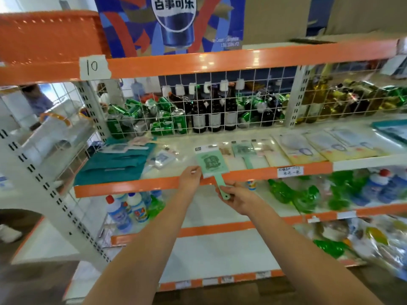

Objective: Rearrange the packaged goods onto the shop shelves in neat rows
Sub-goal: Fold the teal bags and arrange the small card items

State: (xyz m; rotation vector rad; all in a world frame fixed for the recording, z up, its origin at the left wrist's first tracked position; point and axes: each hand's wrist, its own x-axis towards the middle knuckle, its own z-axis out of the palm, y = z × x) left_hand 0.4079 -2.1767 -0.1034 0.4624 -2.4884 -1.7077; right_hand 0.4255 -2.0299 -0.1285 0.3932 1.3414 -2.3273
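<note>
Over the shelf (136, 187) edge tagged "10" (93, 66), left hand (191, 175) pinches a green packaged paddle's (211, 164) card, right hand (236, 198) fingers clamped on its handle; Pepsi box (171, 23) up top

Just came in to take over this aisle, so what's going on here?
A person is stocking the middle shelf. Both hands hold one packaged green hand fan: the left hand pinches the pack's lower left corner, the right hand grips the handle. The fan sits at the shelf's front edge, not yet laid down. A row of similar flat packs already lies to its right, teal folded goods to its left.
</note>
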